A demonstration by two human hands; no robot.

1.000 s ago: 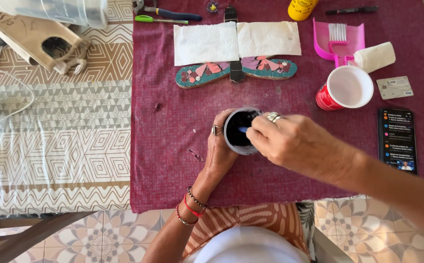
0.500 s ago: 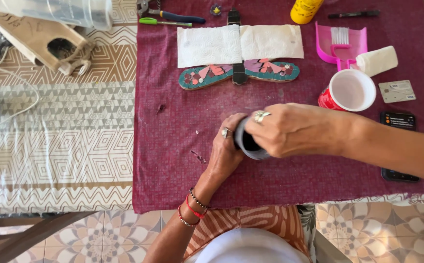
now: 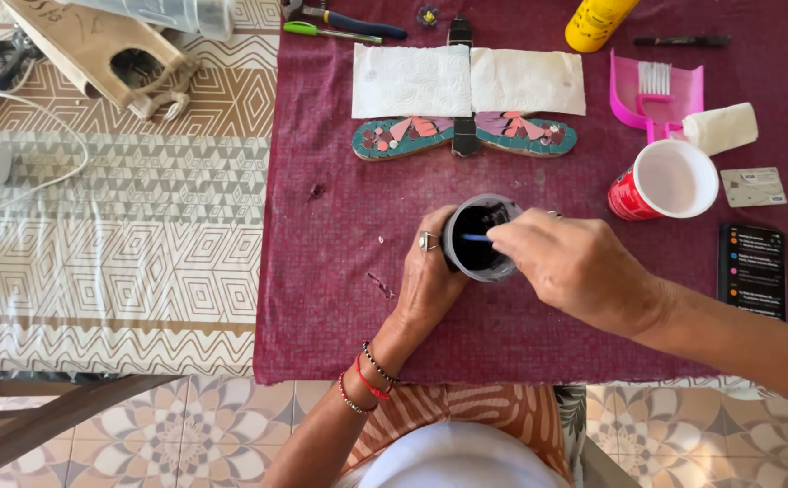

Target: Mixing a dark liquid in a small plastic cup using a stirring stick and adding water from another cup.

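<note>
Seen from above, at a table (image 3: 122, 271) half covered by a dark red cloth (image 3: 339, 298). Left hand (image 3: 428, 282) wrapped around a small grey cup (image 3: 479, 239) near the middle of the cloth, fingers curled on its left side, a ring on one finger. Cup tilted, mouth turned up toward the camera, inside dark with a black content, kind unclear. Right hand (image 3: 584, 271) just right of the cup, fingers pinched together on a thin blue stick (image 3: 475, 238). Stick lying roughly left to right, far end pointing left into the cup's dark inside.

Further right, an upright red cup (image 3: 665, 181), white inside, contents not clear. Behind, a mosaic butterfly (image 3: 464, 136) with long axis left to right, two paper towels (image 3: 466, 81) just above it. Black phone (image 3: 752, 269) near the right edge.
</note>
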